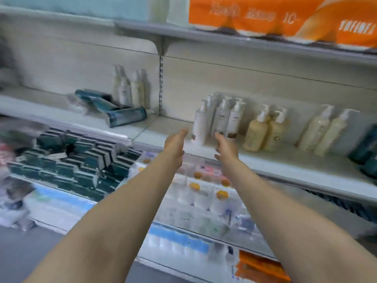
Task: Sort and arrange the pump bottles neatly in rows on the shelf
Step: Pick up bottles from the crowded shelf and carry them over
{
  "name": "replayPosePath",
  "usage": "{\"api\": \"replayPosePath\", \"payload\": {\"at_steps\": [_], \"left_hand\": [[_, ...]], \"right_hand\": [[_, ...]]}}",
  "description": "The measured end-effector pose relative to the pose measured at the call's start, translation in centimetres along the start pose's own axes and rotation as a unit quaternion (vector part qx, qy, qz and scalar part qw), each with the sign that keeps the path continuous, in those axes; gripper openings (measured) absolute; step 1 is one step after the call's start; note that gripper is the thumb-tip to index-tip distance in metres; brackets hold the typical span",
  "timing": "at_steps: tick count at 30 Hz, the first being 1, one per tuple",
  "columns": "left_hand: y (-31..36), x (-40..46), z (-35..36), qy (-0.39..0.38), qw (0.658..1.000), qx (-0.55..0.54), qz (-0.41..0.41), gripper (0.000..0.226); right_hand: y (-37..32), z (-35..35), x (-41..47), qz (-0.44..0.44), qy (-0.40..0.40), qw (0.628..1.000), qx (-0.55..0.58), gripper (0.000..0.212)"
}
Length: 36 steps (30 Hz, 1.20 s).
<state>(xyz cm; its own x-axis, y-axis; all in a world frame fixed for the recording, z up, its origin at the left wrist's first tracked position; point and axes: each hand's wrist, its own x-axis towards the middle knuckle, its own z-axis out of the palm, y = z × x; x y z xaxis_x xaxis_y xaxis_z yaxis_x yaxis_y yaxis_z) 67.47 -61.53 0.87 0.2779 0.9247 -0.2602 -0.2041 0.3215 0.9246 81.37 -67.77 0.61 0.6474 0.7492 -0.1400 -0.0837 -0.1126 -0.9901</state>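
Both my arms stretch toward the middle shelf (pixel 265 166). My left hand (pixel 175 146) is open with straight fingers, just left of a white pump bottle (pixel 201 123) at the shelf's front, not touching it. My right hand (pixel 225 149) is open too, just below a cluster of white pump bottles (pixel 228 117). Two tan pump bottles (pixel 263 129) stand to the right, then two cream pump bottles (pixel 326 129). Several pale bottles (pixel 128 86) stand at the back left. Neither hand holds anything.
Teal tubes (pixel 122 117) lie tipped over on the left part of the shelf. A dark teal bottle (pixel 365 146) stands at the far right. Orange tissue packs (pixel 285 19) sit on the shelf above. Dark boxes (pixel 81 160) and white packages (pixel 200 197) fill the lower shelves.
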Motion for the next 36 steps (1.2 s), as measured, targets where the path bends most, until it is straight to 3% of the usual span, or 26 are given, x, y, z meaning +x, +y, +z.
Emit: {"api": "replayPosePath", "payload": {"at_steps": [4, 12, 14, 18, 24, 28, 36], "left_hand": [[2.3, -2.5, -9.5, 0.059, 0.998, -0.027, 0.017, 0.064], [5.5, -5.4, -23.1, 0.136, 0.988, -0.059, 0.036, 0.046], [5.9, -5.1, -25.1, 0.146, 0.986, -0.073, 0.042, 0.062], [6.9, -3.2, -28.3, 0.158, 0.982, -0.086, 0.064, 0.070], [9.8, 2.4, -31.6, 0.167, 0.980, -0.082, 0.062, 0.064], [12.8, 6.5, -33.5, 0.164, 0.981, -0.074, 0.066, 0.063], [15.6, 12.9, -37.1, 0.188, 0.977, -0.082, 0.062, 0.059]], "right_hand": [[0.8, 9.5, -3.3, -0.002, -0.093, 0.995, -0.022, 0.068], [1.8, 22.7, -8.7, 0.016, -0.196, 0.980, -0.031, 0.061], [1.5, 25.0, -8.9, 0.010, -0.203, 0.979, -0.029, 0.064], [1.3, 29.9, -8.1, -0.006, -0.222, 0.975, -0.026, 0.063], [0.1, 37.2, -4.8, -0.017, -0.222, 0.975, -0.026, 0.059], [-1.4, 41.7, -1.9, -0.007, -0.226, 0.974, -0.029, 0.071], [-1.1, 47.9, 2.1, 0.010, -0.241, 0.970, -0.024, 0.058]]}}
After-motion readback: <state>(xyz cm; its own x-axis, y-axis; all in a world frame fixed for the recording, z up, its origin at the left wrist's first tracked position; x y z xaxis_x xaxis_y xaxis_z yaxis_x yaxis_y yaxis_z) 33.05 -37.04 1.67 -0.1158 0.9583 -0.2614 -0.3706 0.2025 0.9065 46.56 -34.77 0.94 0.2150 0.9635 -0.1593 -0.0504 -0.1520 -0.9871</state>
